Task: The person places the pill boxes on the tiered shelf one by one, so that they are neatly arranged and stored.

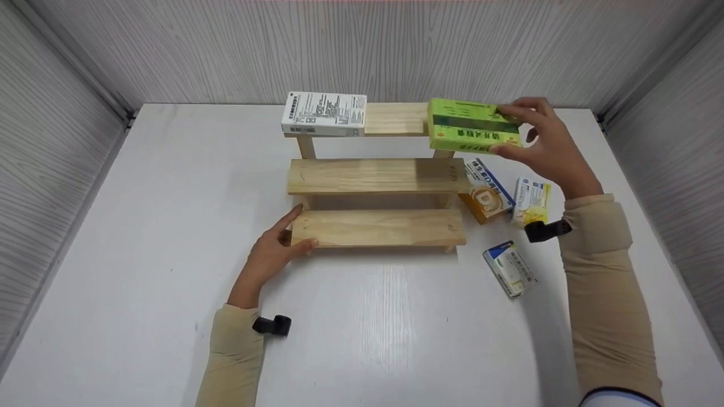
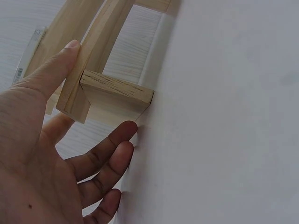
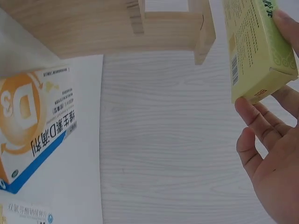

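On top shelf, white printed box (image 1: 324, 113), right hand (image 1: 543, 144) pinching green box (image 1: 472, 125), left hand (image 1: 274, 251) relaxed against wooden rack (image 1: 378, 227).

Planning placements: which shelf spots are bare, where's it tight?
Middle step and bottom step are bare, though the left hand touches the bottom step's left end. Top step is free only between the white box and the green box in the right hand. Crowded: table right of the rack, three small boxes.

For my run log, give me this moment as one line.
right hand: holds green box at top shelf | left hand: steadies bottom shelf | white box: on top shelf
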`<action>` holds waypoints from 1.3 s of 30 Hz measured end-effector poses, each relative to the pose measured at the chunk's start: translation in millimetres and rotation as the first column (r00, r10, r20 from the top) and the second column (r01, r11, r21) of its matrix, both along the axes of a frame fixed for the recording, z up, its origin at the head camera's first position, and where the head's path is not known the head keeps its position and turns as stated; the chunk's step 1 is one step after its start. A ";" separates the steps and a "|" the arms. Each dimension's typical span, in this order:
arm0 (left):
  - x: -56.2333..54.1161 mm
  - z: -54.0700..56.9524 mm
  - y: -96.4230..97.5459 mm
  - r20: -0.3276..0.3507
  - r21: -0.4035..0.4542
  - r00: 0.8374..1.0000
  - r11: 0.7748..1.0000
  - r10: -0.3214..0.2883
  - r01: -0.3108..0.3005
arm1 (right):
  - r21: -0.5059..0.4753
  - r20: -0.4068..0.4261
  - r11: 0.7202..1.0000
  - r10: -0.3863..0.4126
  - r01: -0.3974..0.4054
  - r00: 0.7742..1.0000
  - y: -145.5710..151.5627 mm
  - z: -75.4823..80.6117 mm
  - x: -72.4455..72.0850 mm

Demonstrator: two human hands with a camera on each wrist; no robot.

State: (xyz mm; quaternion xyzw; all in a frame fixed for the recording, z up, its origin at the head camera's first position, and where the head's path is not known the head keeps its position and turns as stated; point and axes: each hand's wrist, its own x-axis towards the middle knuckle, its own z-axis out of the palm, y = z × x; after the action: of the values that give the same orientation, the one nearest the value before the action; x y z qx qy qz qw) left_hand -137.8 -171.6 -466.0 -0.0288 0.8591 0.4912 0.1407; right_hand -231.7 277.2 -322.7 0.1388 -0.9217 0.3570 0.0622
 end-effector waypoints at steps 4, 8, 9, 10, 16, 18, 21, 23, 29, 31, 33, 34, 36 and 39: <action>0.1 -0.2 -0.3 -0.006 -0.020 1.000 1.000 -0.002 0.002 | 0.003 0.005 0.999 0.040 -0.041 0.999 -14.7 1.9 -5.8; 0.4 -0.5 -0.4 -0.021 -0.026 1.000 1.000 -0.005 0.005 | 0.015 0.031 0.998 0.064 -0.065 0.997 -27.7 3.1 -11.7; 0.5 -0.7 -0.5 -0.021 -0.022 1.000 1.000 -0.006 0.006 | 0.020 0.041 0.997 0.068 -0.069 0.997 -30.8 3.3 -13.1; 0.6 -1.0 -0.5 -0.021 -0.017 1.000 1.000 -0.006 0.006 | 0.025 0.051 0.997 0.070 -0.071 0.996 -33.8 3.4 -14.5; 0.3 -3.1 -0.2 -0.005 -0.003 1.000 1.000 0.002 -0.002 | 0.053 0.086 0.995 0.076 -0.081 0.993 -50.1 4.7 -24.4; 0.1 -3.4 -0.1 -0.001 0.002 1.000 1.000 0.003 -0.003 | 0.056 0.090 0.995 0.078 -0.083 0.993 -54.2 5.2 -27.9; -0.2 -3.2 -0.2 -0.003 0.000 1.000 1.000 0.006 -0.006 | 0.046 0.104 0.996 0.077 -0.082 0.992 -59.5 5.9 -32.7; -0.1 -3.1 -0.6 -0.004 -0.003 1.000 1.000 0.006 -0.006 | 0.031 0.118 0.996 0.074 -0.079 0.990 -62.6 6.4 -35.5; -0.5 -3.5 -1.1 0.006 -0.008 1.000 1.000 0.008 -0.008 | 0.007 0.149 0.998 0.065 -0.067 0.987 -68.4 6.8 -41.8; -0.8 -3.5 -1.1 0.006 -0.008 1.000 1.000 0.009 -0.009 | 0.001 0.158 0.998 0.062 -0.063 0.985 -69.5 6.8 -43.0; -0.8 -3.3 -0.9 -0.003 -0.016 1.000 1.000 0.004 -0.004 | 0.003 0.168 0.998 0.064 -0.065 0.984 -69.9 6.6 -43.9; -0.8 -2.9 -0.6 -0.008 -0.017 1.000 1.000 0.001 -0.001 | 0.006 0.171 0.998 0.065 -0.067 0.983 -69.9 6.4 -44.2; -0.7 -2.0 -0.3 -0.017 -0.023 1.000 1.000 -0.001 0.001 | 0.018 0.177 0.997 0.066 -0.071 0.982 -69.7 6.4 -44.1; -0.3 -1.9 0.5 -0.021 -0.025 1.000 1.000 -0.004 0.003 | 0.036 0.180 0.996 0.069 -0.076 0.981 -69.4 6.6 -42.8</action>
State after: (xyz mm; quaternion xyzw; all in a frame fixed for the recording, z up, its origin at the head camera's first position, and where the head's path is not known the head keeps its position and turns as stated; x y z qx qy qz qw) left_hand -138.1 -171.1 -467.9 -0.0240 0.8667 0.4804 0.1322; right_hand -274.4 207.8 -316.2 0.1409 -0.9253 0.3502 -0.0367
